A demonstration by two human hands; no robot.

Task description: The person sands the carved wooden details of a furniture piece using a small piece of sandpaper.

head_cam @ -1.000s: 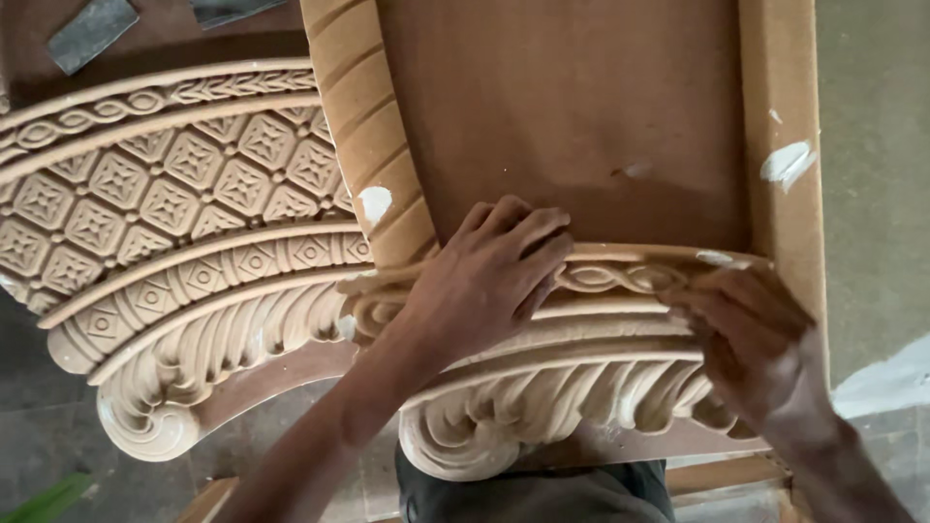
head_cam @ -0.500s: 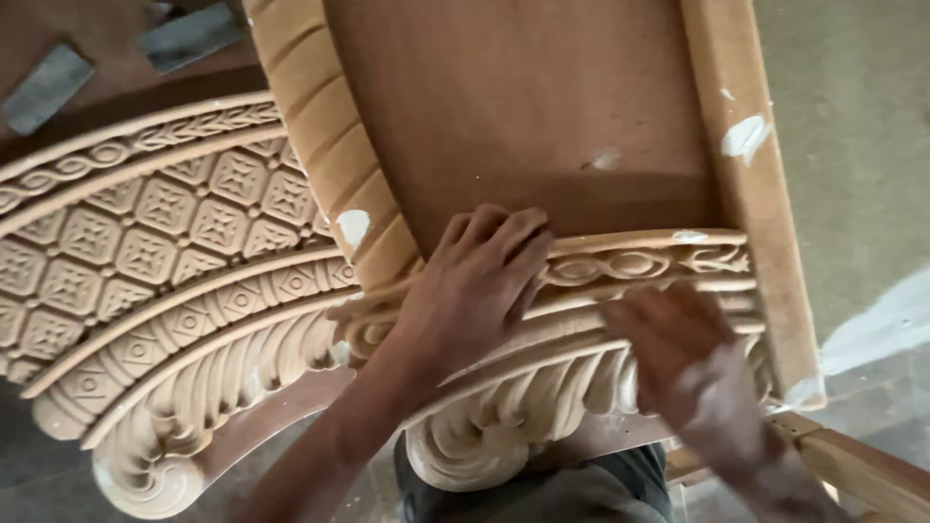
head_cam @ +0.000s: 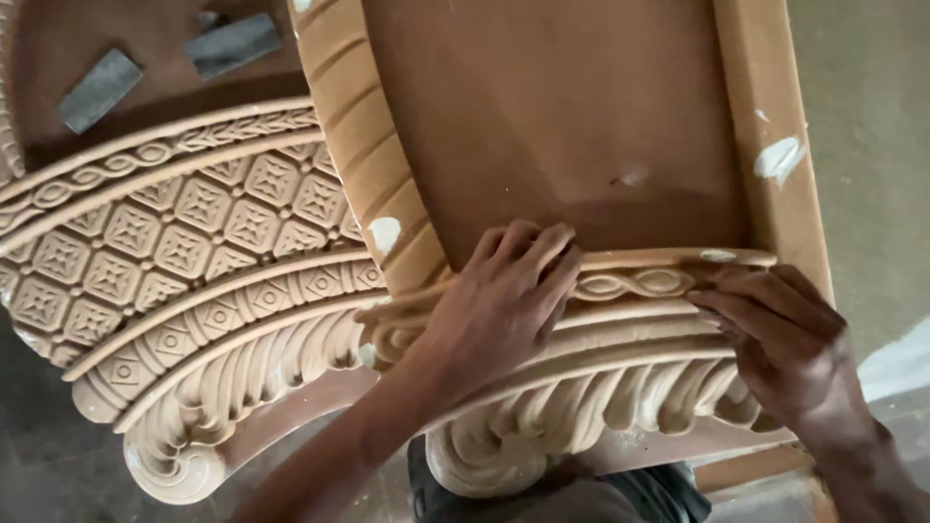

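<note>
Tan-brown carved panel (head_cam: 581, 320) shows a braided band above leafy fluting, dotted with white filler patches (head_cam: 780, 157). Its neighbour panel (head_cam: 184, 232) carries a diamond-rosette lattice; two grey blocks (head_cam: 97, 89) lie above.

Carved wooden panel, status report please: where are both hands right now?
Left hand flat on carved moulding, holding nothing. Right hand fingertips pressed to its right end. Grey blocks lie far off; nothing obstructing.

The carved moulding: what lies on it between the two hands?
In the head view, a carved chain-pattern band runs between the left hand and right hand.
</note>
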